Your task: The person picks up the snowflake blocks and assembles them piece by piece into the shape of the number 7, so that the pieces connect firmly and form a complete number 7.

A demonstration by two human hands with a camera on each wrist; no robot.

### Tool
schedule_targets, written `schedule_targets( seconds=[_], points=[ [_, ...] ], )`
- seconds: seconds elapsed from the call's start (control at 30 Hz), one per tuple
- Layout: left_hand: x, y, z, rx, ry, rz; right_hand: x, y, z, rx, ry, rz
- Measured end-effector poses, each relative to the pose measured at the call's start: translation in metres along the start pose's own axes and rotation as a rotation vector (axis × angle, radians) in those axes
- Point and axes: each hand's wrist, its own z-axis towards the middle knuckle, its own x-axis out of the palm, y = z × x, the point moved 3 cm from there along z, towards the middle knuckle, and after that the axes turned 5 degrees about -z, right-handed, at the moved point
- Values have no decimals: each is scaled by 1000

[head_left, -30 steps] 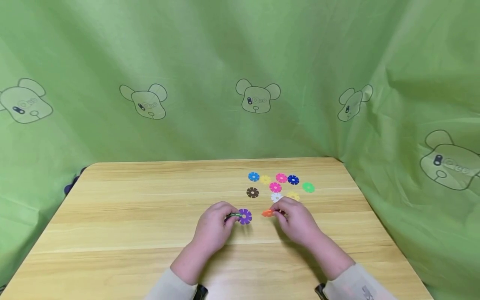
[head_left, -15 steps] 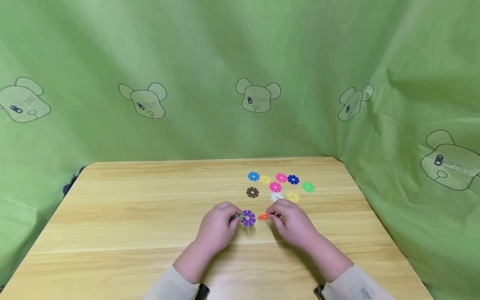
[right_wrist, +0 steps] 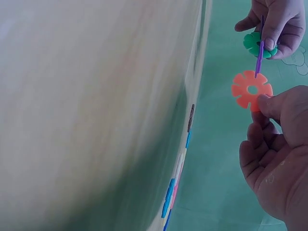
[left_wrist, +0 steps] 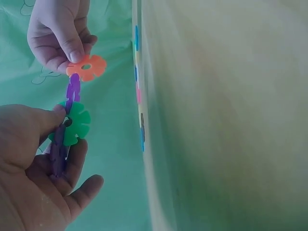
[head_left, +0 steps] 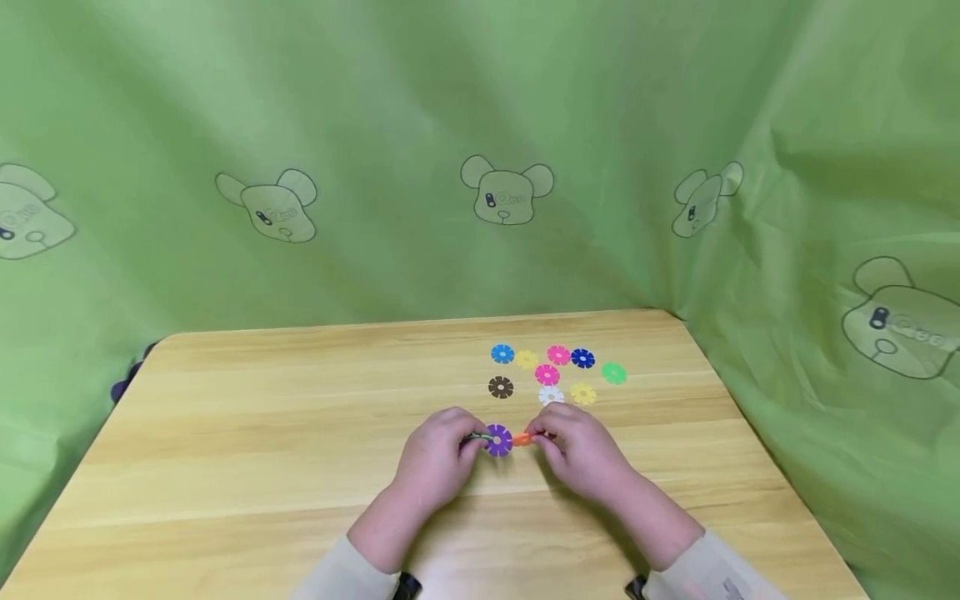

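My left hand pinches a green notched plastic disc, which is joined to a darker disc by my fingers. Slotted into the green disc's far side is a purple disc, standing upright. Between thumb and fingers of my right hand is an orange disc, held nearly flat. The orange rim meets the purple disc's edge, right at a notch in the right wrist view. Both hands are raised above the table.
Beyond my hands, loose discs lie on the wooden table: brown, light blue, white, dark blue, light green, plus pink and yellow ones. A green curtain hangs behind the table and along its right side.
My hands have come closer together. The purple disc moved right and the orange disc moved left until their edges met. The head view has shifted slightly.
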Motion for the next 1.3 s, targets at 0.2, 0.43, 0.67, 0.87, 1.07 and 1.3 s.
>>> schedule_targets(
  seconds=[0.2,0.43,0.67,0.87,1.07,1.3],
  points=[
    [-1,1,-2,-6,-12,-9,0,3,1,-22,-2,-10],
    [-1,-1,-3,8,-26,-25,1,3,1,-9,-14,-9],
    [-1,-3,-3,5,-24,-22,1,4,0,-32,-32,6],
    [-1,-4,-3,1,-47,-26,1,6,-1,-31,-32,23],
    [-3,-4,-3,16,-82,-66,1,7,0,-41,-45,99],
    [-6,-4,-1,2,-100,-125,1,8,1,-42,-64,143]
  ],
)
